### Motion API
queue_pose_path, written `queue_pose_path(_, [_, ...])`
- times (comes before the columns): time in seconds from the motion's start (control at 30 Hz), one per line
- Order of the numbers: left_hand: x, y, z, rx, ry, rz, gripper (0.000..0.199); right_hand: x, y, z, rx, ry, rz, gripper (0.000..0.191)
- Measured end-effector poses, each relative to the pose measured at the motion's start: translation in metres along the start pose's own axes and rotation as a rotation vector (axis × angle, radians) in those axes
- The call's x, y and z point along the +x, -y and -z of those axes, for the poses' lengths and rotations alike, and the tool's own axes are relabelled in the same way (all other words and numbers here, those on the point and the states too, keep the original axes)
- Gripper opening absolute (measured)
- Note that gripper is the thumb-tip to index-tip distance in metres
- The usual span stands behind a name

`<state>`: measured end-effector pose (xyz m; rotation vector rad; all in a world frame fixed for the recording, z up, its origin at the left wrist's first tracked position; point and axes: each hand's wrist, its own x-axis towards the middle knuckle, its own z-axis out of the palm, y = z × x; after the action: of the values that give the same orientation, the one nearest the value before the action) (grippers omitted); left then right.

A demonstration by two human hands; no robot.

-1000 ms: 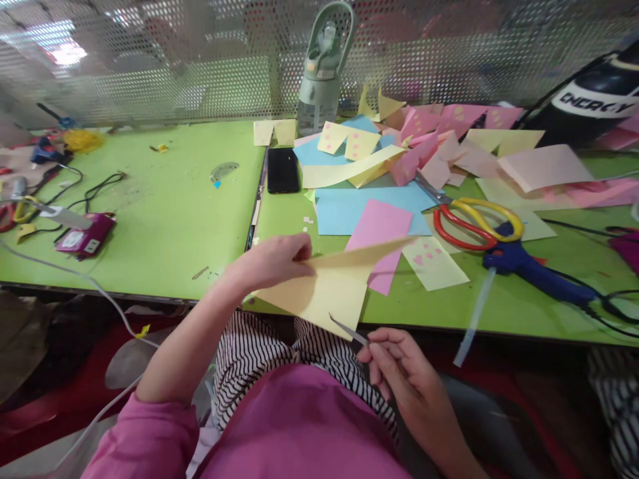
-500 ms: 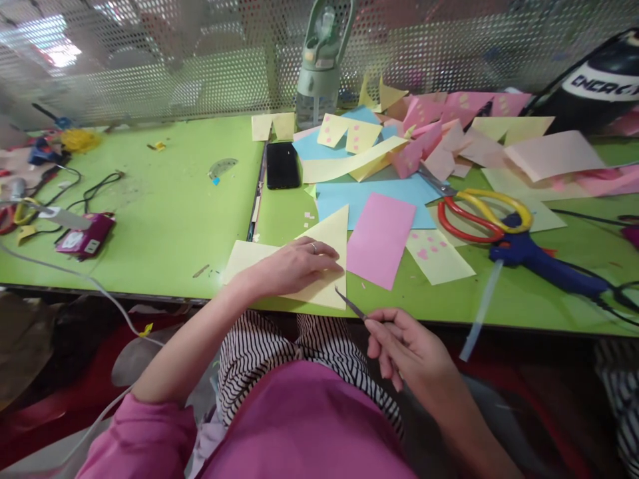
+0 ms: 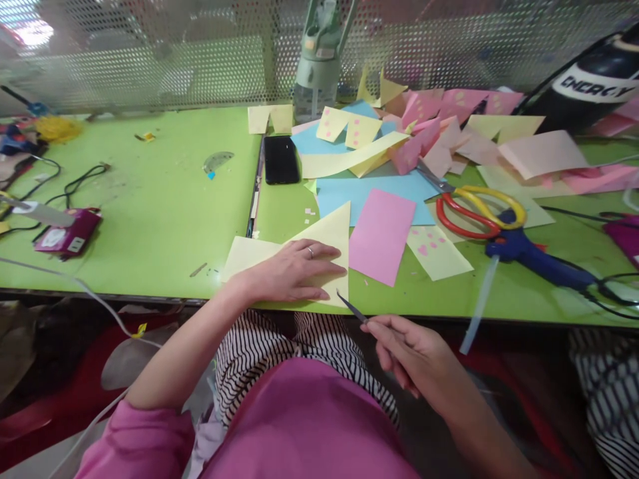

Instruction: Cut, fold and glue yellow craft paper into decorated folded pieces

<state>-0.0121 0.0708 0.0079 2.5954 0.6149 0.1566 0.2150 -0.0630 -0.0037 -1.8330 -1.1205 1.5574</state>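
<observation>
My left hand [image 3: 294,269] lies flat with fingers spread on a folded pale yellow paper [image 3: 335,229] at the table's front edge. A ring is on one of its fingers. Between thumb and fingers, my right hand [image 3: 404,349] grips dark, thin tweezers [image 3: 353,309]. Their bent tip is over the paper's lower right corner; whether it touches the paper I cannot tell. To the right of that paper lies a pink paper sheet [image 3: 382,236], and beyond it a yellow piece with pink dots [image 3: 439,253].
Scissors [image 3: 482,209] with red and yellow handles lie by a blue glue gun [image 3: 544,256] at right. A phone [image 3: 281,159], a water bottle [image 3: 317,73] and a heap of coloured paper pieces [image 3: 424,126] are farther back. At left are a maroon box [image 3: 67,233] and cables.
The fingers of my left hand have spread wider on the yellow paper. My right hand still has the tweezers, their tip close to the same corner. The view has shifted slightly.
</observation>
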Motion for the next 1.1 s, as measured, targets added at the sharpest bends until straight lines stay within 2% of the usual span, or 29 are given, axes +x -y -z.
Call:
queue_pose_path(0.1, [0.0,0.0,0.0,0.013,0.011,0.005,0.046,0.001,0.001,0.003,-0.02,-0.035,0.007,0.042])
queue_pose_path(0.3, [0.001,-0.001,0.002,0.04,0.038,-0.012,0.048,0.001,0.003,0.005,-0.037,-0.022,0.031,0.039])
queue_pose_path(0.47, [0.002,0.002,0.002,0.073,0.047,-0.046,0.038,0.0,0.006,-0.002,-0.05,-0.021,0.024,0.04])
queue_pose_path(0.6, [0.001,0.003,0.002,0.104,0.055,-0.046,0.044,0.004,0.004,-0.007,-0.091,0.021,0.016,0.044])
queue_pose_path(0.67, [-0.001,0.001,0.003,0.133,0.014,0.004,0.039,0.004,0.003,-0.008,-0.092,-0.002,-0.012,0.046])
queue_pose_path(0.77, [-0.006,-0.007,0.001,0.205,-0.067,0.177,0.034,0.001,0.001,-0.007,-0.102,-0.044,-0.011,0.045])
queue_pose_path(0.87, [-0.005,-0.022,-0.005,0.268,-0.059,0.306,0.034,-0.004,-0.004,-0.001,-0.127,-0.1,0.03,0.042])
queue_pose_path(1.0, [0.001,-0.04,-0.009,0.287,-0.012,0.356,0.033,-0.009,-0.017,0.01,-0.105,-0.202,0.05,0.043])
queue_pose_path(1.1, [-0.002,-0.04,-0.004,0.258,0.027,0.308,0.033,-0.01,-0.025,0.013,-0.016,-0.221,0.093,0.042])
